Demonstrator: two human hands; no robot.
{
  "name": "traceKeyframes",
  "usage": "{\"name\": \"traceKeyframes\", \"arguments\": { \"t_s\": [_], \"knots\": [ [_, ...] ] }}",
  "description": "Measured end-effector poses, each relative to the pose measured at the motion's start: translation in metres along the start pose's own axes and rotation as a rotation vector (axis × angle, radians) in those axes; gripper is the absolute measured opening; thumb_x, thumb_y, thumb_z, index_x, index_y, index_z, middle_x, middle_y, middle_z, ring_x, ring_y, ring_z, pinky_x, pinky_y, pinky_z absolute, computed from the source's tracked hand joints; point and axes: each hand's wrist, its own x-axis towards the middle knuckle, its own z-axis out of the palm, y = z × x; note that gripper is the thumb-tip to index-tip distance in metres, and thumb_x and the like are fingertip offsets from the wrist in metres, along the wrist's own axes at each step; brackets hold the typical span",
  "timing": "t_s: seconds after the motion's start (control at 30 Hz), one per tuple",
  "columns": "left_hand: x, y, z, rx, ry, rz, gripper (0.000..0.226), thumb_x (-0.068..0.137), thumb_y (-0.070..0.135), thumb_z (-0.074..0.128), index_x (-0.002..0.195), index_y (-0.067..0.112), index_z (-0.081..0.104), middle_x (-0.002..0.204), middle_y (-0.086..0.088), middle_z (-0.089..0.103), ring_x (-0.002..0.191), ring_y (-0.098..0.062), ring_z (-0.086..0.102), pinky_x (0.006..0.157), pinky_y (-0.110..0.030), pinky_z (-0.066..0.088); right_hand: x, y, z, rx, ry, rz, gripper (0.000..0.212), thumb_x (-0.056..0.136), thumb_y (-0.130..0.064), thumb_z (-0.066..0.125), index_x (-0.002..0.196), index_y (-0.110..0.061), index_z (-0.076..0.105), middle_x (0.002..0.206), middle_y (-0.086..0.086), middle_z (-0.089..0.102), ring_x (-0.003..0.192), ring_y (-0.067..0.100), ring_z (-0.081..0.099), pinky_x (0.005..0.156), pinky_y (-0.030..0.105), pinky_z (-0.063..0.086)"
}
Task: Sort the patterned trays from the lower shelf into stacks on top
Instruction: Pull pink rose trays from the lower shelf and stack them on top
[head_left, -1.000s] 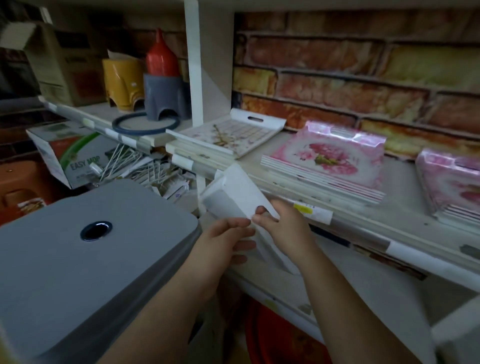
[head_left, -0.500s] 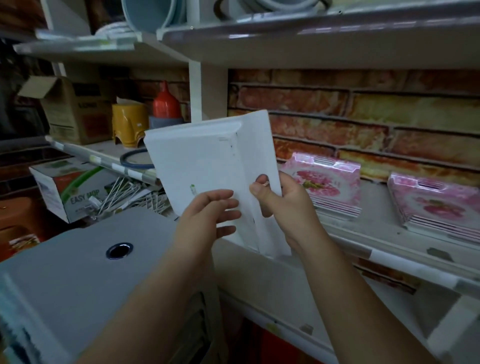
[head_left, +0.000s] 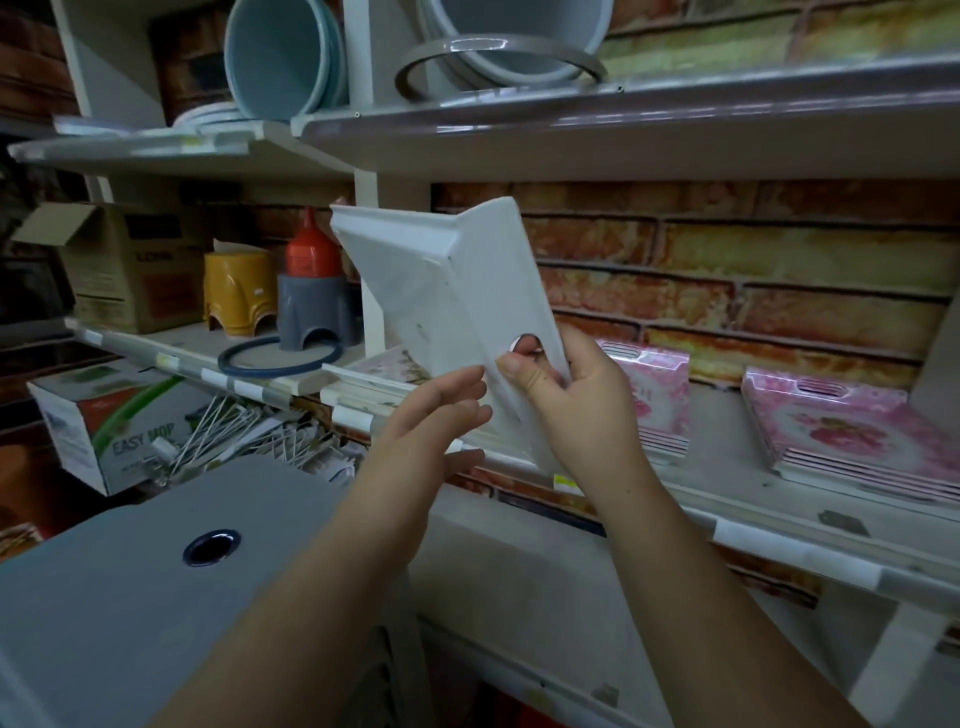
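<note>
My right hand (head_left: 574, 402) grips a tray (head_left: 447, 306) by its handle end, thumb at the handle hole, and holds it upright with its plain white underside towards me. The straight fingers of my left hand (head_left: 431, 423) touch the tray's lower left edge. Behind it on the shelf (head_left: 727, 499) lies a stack of beige patterned trays (head_left: 389, 364), mostly hidden. A stack of pink flowered trays (head_left: 654, 395) sits just right of my right hand, and another pink stack (head_left: 852, 431) lies further right.
A grey stool top (head_left: 130, 597) with a round hole fills the lower left. Yellow and grey-red small stools (head_left: 280, 296) and a blue ring (head_left: 278, 358) stand on the left shelf. The upper shelf edge (head_left: 571, 124) hangs close above, carrying buckets. An Easy Mop box (head_left: 109, 426) sits lower left.
Both hands lifted the white tray from the lower shelf up to the level of the middle shelf and turned it more edge-on. The view tilted upward.
</note>
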Motion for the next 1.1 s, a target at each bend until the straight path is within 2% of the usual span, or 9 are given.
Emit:
{"name": "traceKeyframes", "arguments": {
  "t_s": [0.13,0.2,0.27,0.43,0.53,0.77,0.87,0.97,1.1],
  "knots": [
    [0.007,-0.007,0.013,-0.005,-0.048,-0.006,0.045,0.072,0.036,0.064,0.116,0.044,0.067,0.125,0.013,0.066,0.116,-0.008,0.061,0.094,-0.042,0.051,0.004,0.016,-0.015,-0.184,0.004,-0.037,0.016,0.083,-0.043,0.064,0.094,-0.053,0.059,0.092,-0.029,0.063,0.083,-0.005,0.063,0.07,0.028,0.053],
    [0.012,-0.012,0.019,-0.011,-0.06,-0.015,0.049,0.067,0.039,0.066,0.116,0.046,0.066,0.126,0.014,0.066,0.117,-0.009,0.061,0.094,-0.042,0.051,0.007,0.026,-0.024,-0.34,0.014,-0.107,0.016,0.082,-0.045,0.061,0.099,-0.045,0.059,0.085,-0.032,0.058,0.077,-0.004,0.056,0.071,0.032,0.049],
    [0.018,-0.016,0.026,-0.002,-0.063,-0.022,0.051,0.065,0.043,0.066,0.116,0.047,0.066,0.125,0.016,0.066,0.116,-0.008,0.061,0.095,-0.043,0.051,0.012,0.037,-0.033,-0.53,0.017,-0.168,0.017,0.084,-0.046,0.061,0.098,-0.036,0.062,0.075,-0.024,0.054,0.073,0.0,0.049,0.075,0.036,0.045],
    [0.04,-0.03,0.039,0.002,-0.038,-0.046,0.049,0.068,0.041,0.066,0.117,0.045,0.066,0.125,0.017,0.065,0.114,-0.008,0.062,0.095,-0.045,0.052,0.022,0.072,-0.059,-0.859,0.017,-0.179,0.011,0.085,-0.035,0.07,0.088,-0.031,0.061,0.071,-0.014,0.049,0.075,0.015,0.053,0.073,0.034,0.032],
    [0.055,-0.039,0.051,0.014,-0.024,-0.051,0.047,0.069,0.041,0.067,0.116,0.046,0.066,0.126,0.02,0.064,0.116,-0.008,0.061,0.093,-0.044,0.053,0.03,0.095,-0.075,-0.934,-0.004,-0.146,0.011,0.083,-0.033,0.072,0.086,-0.028,0.063,0.07,-0.009,0.054,0.075,0.02,0.055,0.072,0.034,0.029],
    [0.094,-0.059,0.087,0.145,0.012,-0.074,0.037,0.089,0.031,0.062,0.122,0.05,0.061,0.13,0.022,0.059,0.112,-0.001,0.06,0.096,-0.04,0.053,0.051,0.141,-0.094,-1.014,-0.056,-0.111,0.011,0.081,-0.034,0.073,0.088,-0.028,0.068,0.076,-0.005,0.063,0.081,0.021,0.061,0.069,0.031,0.017],
    [0.107,-0.066,0.102,0.246,0.047,-0.089,0.039,0.091,0.034,0.059,0.126,0.052,0.056,0.13,0.022,0.057,0.113,0.0,0.058,0.102,-0.041,0.047,0.059,0.153,-0.091,-1.048,-0.117,-0.083,0.011,0.086,-0.033,0.064,0.096,-0.03,0.068,0.085,-0.006,0.065,0.088,0.02,0.061,0.074,0.034,0.023],
    [0.122,-0.074,0.115,0.381,0.089,-0.076,0.047,0.094,0.029,0.053,0.138,0.044,0.047,0.14,0.017,0.051,0.126,-0.004,0.049,0.111,-0.041,0.037,0.065,0.159,-0.081,-1.057,-0.188,-0.056,0.019,0.089,-0.025,0.055,0.105,-0.029,0.064,0.095,-0.003,0.066,0.096,0.023,0.06,0.082,0.037,0.031],
    [0.136,-0.088,0.12,0.461,0.162,-0.207,0.049,0.095,0.032,0.05,0.144,0.035,0.042,0.146,0.012,0.046,0.13,-0.014,0.046,0.114,-0.043,0.032,0.068,0.16,-0.07,-1.054,-0.257,0.01,0.026,0.088,-0.013,0.053,0.112,-0.024,0.056,0.101,0.003,0.065,0.099,0.028,0.061,0.085,0.039,0.037]
  ]
}}
